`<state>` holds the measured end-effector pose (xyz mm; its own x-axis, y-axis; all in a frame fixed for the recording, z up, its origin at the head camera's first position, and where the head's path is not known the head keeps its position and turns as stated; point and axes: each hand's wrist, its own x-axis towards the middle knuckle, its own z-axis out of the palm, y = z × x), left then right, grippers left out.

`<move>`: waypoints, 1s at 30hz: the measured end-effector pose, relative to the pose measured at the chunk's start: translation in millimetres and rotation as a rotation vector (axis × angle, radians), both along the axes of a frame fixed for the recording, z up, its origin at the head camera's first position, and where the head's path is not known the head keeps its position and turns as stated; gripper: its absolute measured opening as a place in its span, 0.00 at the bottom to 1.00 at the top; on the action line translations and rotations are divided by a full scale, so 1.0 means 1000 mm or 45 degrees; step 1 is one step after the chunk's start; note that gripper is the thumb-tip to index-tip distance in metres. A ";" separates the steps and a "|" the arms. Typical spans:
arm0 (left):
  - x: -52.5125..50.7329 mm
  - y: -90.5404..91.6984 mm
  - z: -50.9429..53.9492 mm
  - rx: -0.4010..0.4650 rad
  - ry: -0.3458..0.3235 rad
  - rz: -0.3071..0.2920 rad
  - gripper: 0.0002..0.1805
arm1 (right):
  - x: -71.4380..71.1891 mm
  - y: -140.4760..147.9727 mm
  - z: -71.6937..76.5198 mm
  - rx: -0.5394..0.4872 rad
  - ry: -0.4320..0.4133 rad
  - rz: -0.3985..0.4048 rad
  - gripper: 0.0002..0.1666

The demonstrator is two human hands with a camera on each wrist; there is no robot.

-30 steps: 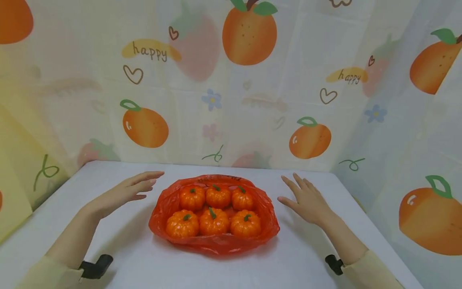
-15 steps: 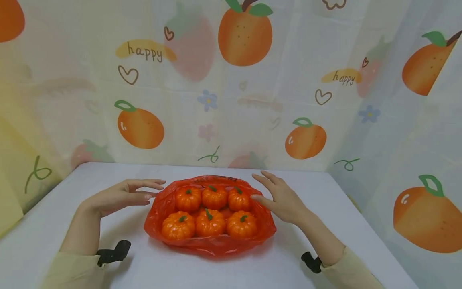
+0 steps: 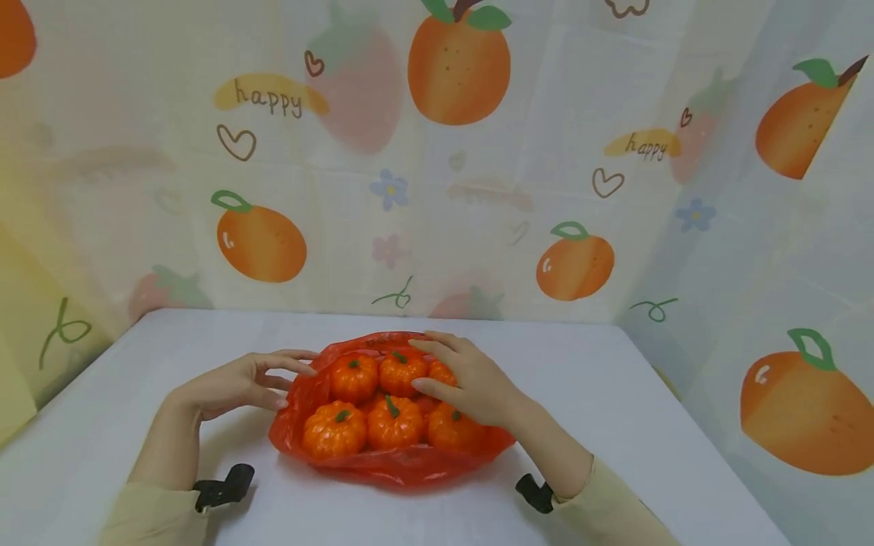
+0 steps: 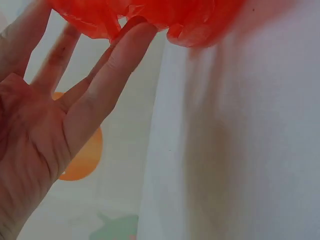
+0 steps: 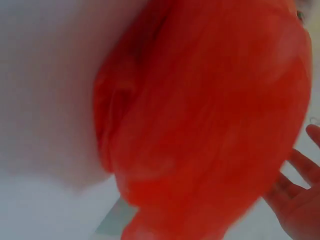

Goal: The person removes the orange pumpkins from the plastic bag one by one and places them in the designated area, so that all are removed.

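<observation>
A red plastic bag sits on the white table with its mouth spread. Inside are several small orange pumpkins with green stems, in two rows. My left hand is at the bag's left rim; in the left wrist view its extended fingers meet the red plastic. Above the right part of the bag hovers my right hand, fingers spread, partly covering the pumpkins at right. It holds nothing that I can see. Red plastic fills much of the blurred right wrist view, with the hand at its edge.
White table surface surrounds the bag. Behind it hangs a pale curtain printed with oranges and strawberries. Black wrist mounts are strapped at both sleeves.
My right hand has moved left from beside the bag to over the pumpkins. My left hand has come right and down to the bag's left rim. The view has shifted slightly.
</observation>
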<state>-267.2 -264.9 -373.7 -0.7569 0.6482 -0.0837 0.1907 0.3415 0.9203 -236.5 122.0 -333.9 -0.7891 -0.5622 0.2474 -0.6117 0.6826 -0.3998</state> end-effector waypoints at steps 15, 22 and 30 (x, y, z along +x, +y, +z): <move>-0.005 0.000 -0.002 0.068 -0.052 0.022 0.22 | 0.000 -0.049 -0.018 -0.002 -0.135 0.193 0.35; -0.009 0.004 -0.006 0.019 0.038 -0.009 0.21 | -0.003 -0.065 -0.021 -0.063 -0.164 0.284 0.34; -0.011 0.004 -0.006 0.037 0.036 -0.004 0.18 | -0.006 -0.084 -0.026 0.027 -0.199 0.326 0.34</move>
<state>-278.7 -260.7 -379.9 -0.7567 0.6523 -0.0434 0.2175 0.3138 0.9242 -242.1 37.8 -360.0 -0.6483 -0.7518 0.1205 -0.6975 0.5229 -0.4899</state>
